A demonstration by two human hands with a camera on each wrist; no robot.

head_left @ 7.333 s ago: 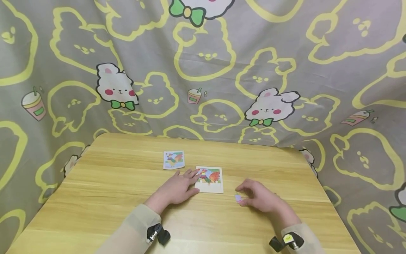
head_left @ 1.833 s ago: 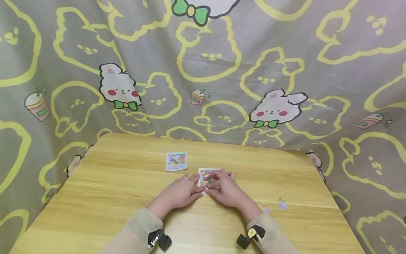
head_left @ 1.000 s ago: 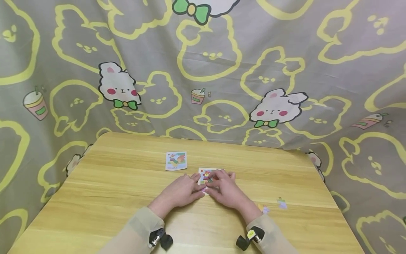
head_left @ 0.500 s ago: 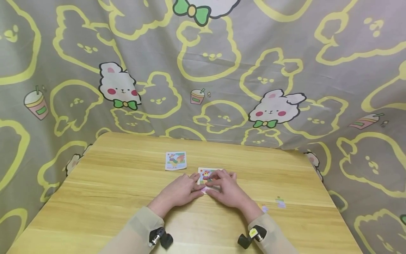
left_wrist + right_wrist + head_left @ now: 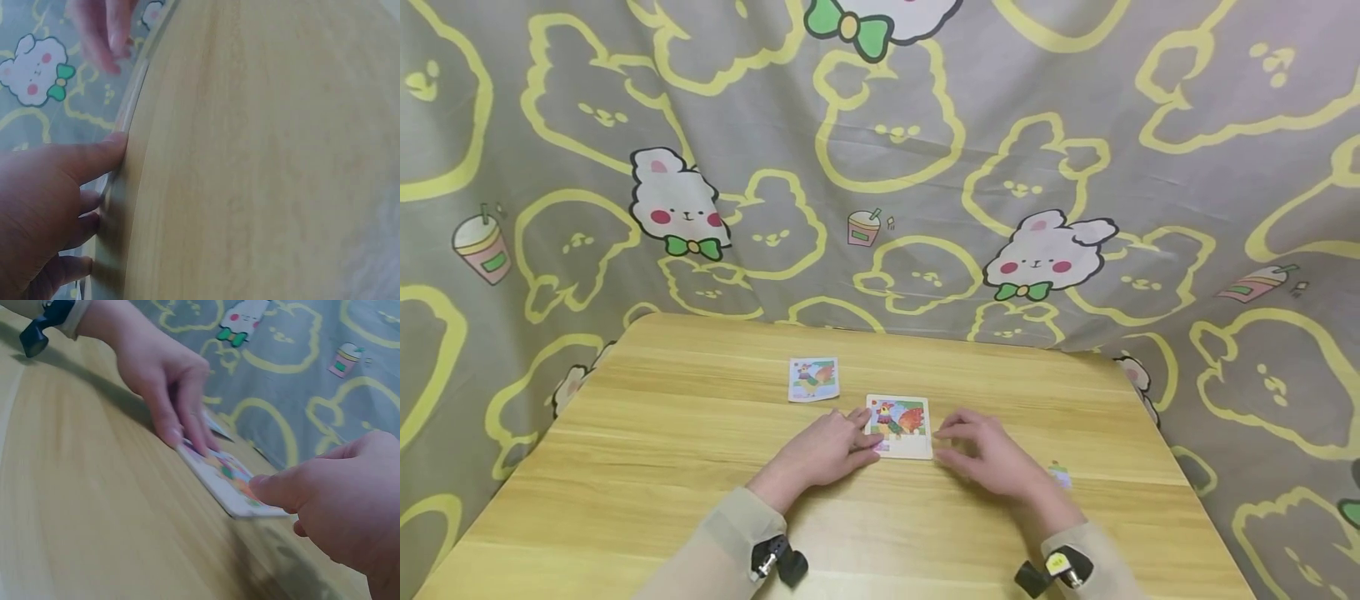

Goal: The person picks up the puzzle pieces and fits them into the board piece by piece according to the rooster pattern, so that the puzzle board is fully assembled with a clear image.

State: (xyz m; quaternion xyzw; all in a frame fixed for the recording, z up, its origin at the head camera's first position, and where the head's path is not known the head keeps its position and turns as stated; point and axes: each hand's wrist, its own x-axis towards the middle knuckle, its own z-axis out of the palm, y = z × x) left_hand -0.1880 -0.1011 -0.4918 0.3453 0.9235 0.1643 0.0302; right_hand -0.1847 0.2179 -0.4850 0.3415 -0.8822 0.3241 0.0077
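A rooster jigsaw puzzle in a white frame [image 5: 917, 450] lies mid-table, its upper part filled and a white strip showing along the bottom right. At its lower left corner sits a pinkish-purple piece [image 5: 882, 447]. My left hand [image 5: 822, 446] rests at the left side, fingers on the frame edge and thumb at the lower corner. Just off the right edge hovers my right hand [image 5: 988, 457], fingers loosely bent and a gap between thumb and forefinger. The right wrist view shows nothing between the right fingers [image 5: 281, 487], above the puzzle's near end.
A picture card [image 5: 814, 380] with the same rooster lies behind and left of the puzzle. Beyond the right wrist is a loose green-and-lilac piece [image 5: 1060, 475]. A patterned curtain [image 5: 895, 167] hangs along the table's [image 5: 700, 350] far edge.
Earlier my right hand held a piece right of the puzzle, then pressed over its lower left. Now it has drawn back rightward, uncovering the picture and the corner piece. My left hand stays put.
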